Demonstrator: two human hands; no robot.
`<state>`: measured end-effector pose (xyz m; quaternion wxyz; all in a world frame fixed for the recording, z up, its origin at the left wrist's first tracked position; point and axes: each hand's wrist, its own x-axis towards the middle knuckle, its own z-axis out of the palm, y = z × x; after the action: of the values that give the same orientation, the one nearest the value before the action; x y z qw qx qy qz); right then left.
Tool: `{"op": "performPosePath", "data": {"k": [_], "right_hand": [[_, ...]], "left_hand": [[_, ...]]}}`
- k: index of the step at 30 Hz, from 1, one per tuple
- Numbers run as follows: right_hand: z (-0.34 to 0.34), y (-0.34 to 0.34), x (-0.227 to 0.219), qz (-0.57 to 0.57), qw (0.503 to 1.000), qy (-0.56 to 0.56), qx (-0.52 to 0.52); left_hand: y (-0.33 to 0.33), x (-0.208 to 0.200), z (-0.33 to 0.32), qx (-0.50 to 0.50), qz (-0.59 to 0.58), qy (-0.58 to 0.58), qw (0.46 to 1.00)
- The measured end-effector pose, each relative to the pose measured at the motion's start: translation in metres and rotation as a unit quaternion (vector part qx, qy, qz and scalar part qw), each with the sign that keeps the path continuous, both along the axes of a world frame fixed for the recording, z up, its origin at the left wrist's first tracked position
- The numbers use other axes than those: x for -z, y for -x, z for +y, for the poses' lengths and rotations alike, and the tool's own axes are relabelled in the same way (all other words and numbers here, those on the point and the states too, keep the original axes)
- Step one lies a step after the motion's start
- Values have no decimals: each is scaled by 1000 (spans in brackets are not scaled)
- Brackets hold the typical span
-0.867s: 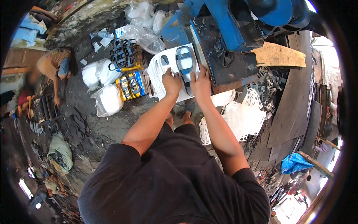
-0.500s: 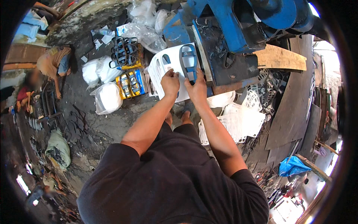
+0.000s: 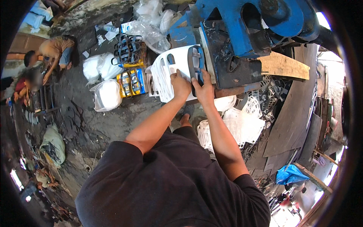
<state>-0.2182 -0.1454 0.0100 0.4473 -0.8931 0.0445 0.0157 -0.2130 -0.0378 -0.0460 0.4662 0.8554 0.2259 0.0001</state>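
Note:
A white sheet point(image 3: 182, 56) with long sole-shaped holes lies before me, layered in several sheets along its left side. On its right edge, a dark sole-shaped cutting die point(image 3: 199, 60) stands tilted, with cross braces inside its frame. My right hand point(image 3: 204, 90) is closed round the near end of this die, thumb on its left and fingers on its right. Just beside it, my left hand point(image 3: 182, 87) has its fingers curled and closed on the white sheet, left of the die. Part of the sheet is hidden under both hands.
A big blue machine point(image 3: 236, 26) with a dark flat bed stands at the far right. Left of the sheet lie strapped frames point(image 3: 128, 49), a yellow-blue box point(image 3: 132, 83) and white bags point(image 3: 107, 96). White cut-out scraps point(image 3: 242, 125) lie near right. People crouch point(image 3: 56, 51) far left.
The die has gone from lying nearly flat to tilted on its side, its near end in my right hand. My left hand has shifted a little right, closer to my right hand.

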Motion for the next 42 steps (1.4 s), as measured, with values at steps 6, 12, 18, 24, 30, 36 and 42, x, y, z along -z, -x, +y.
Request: {"op": "performPosePath", "data": {"k": [6, 12, 18, 24, 30, 36, 42], "right_hand": [[-5, 0, -6, 9, 1000, 7, -5], [-13, -6, 20, -80, 997, -4, -7], [-11, -2, 8, 16, 999, -34, -6], [-9, 1, 3, 54, 998, 25, -8], [-9, 3, 10, -8, 998, 52, -29], [-8, 3, 11, 8, 998, 50, -36], [-3, 2, -3, 32, 998, 36, -28]], "left_hand": [[-3, -4, 10, -104, 30, 92, 990], [-9, 0, 13, -62, 20, 155, 986], [-4, 0, 22, -99, 34, 185, 977], [-6, 9, 22, -108, 8, 117, 987], [-4, 0, 25, -90, -47, 61, 993], [-9, -2, 21, -123, -30, 78, 989], [-14, 9, 24, -130, 41, 184, 973]]}}
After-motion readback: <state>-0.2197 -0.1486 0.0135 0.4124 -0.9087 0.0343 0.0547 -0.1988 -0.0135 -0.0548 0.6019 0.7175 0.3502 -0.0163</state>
